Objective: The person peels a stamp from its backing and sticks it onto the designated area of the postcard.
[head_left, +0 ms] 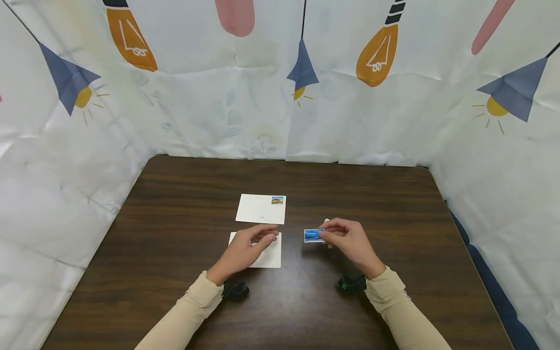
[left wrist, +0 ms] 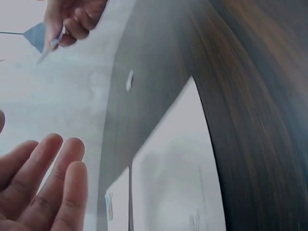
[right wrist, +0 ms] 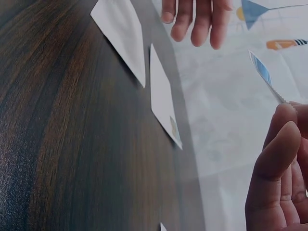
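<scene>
My right hand (head_left: 347,240) pinches a small blue postage stamp (head_left: 311,236) by its right end, between thumb and fingers. The stamp's notched white edge (right wrist: 279,96) shows in the right wrist view, held up off the table. My left hand (head_left: 245,250) hovers over the nearer white envelope (head_left: 269,255), fingers extended and holding nothing; it hides much of that envelope in the head view. Just beyond lies a second white envelope (head_left: 258,209), flat, with a colourful stamp (head_left: 277,200) in its upper right corner.
A small white piece (left wrist: 129,81) lies on the dark wood table (head_left: 350,194), mostly hidden behind my right hand in the head view. White curtains (head_left: 262,121) printed with lamps and bulbs surround the table's back and sides. Dark wrist devices (head_left: 351,283) sit at both cuffs.
</scene>
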